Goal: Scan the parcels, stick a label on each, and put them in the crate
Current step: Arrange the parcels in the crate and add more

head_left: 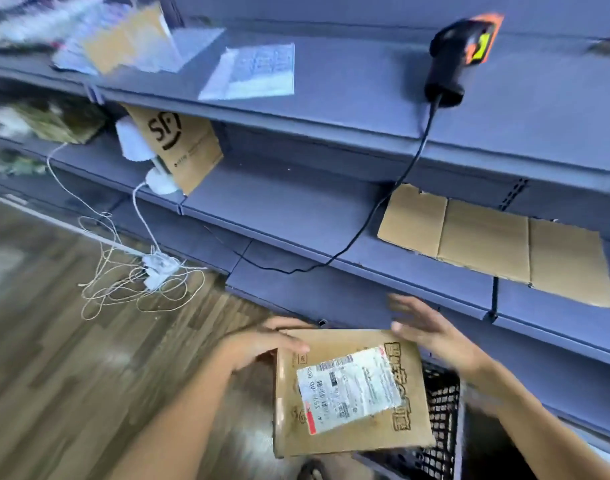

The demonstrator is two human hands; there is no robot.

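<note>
Fingers (289, 341) of left hand (258, 346) grip parcel (348, 393) corner; right hand (435, 330) fingers spread straight beside it.

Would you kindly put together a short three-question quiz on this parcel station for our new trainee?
1. True or false: the black-and-orange handheld scanner lies on the top grey metal shelf, in neither hand.
2. What shows behind the right edge of the brown cardboard parcel? A) a black plastic mesh crate B) a blue bucket C) a white sack
3. Fill in: the parcel's far left corner is gripped by the ___ hand.
Key: 1 true. 2 A. 3 left: the left hand curls round that corner, while the right hand is open by the parcel's far edge.
</note>
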